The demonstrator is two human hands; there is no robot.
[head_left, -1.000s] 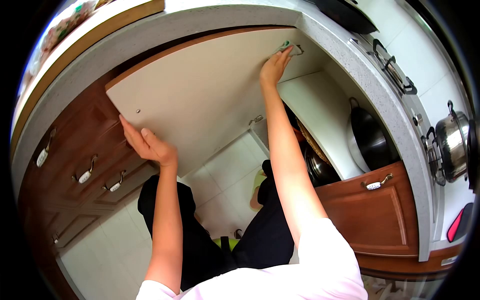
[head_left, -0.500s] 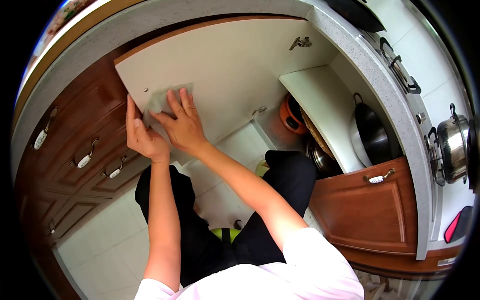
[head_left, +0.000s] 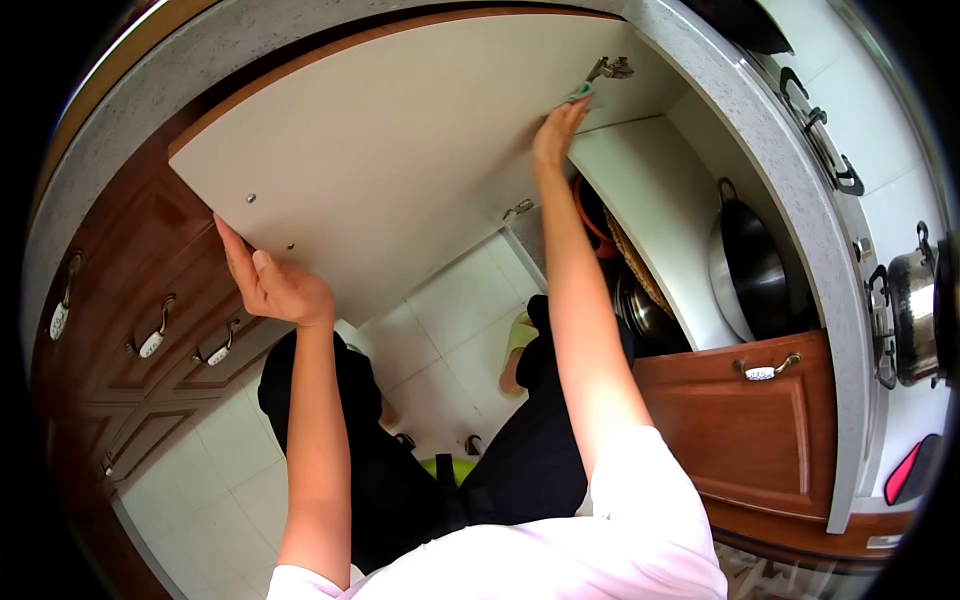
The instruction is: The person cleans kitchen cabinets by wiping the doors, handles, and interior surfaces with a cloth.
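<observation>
A cabinet door (head_left: pixel 400 140) stands open with its white inner face toward me. My left hand (head_left: pixel 280 285) holds the door at its lower left edge, fingers against the outer side and thumb near the inner face. My right hand (head_left: pixel 558 135) is stretched to the far right of the door, closed on a thin pale green cloth (head_left: pixel 580 93). The cloth lies against the inner face just beside the upper metal hinge (head_left: pixel 612 68). Part of the cloth is hidden by my fingers.
A wok (head_left: pixel 755 270) stands on the cabinet shelf (head_left: pixel 640 180); pot lids (head_left: pixel 645 315) and an orange item (head_left: pixel 592 215) sit below. A lower hinge (head_left: pixel 518 210) joins the door. Drawers (head_left: pixel 110 300) are at left, a steel pot (head_left: pixel 915 315) on the stove at right.
My right hand has moved with the cloth from the door's left part across to the upper hinge. The door's free edge has shifted left and my left hand has moved slightly lower left.
</observation>
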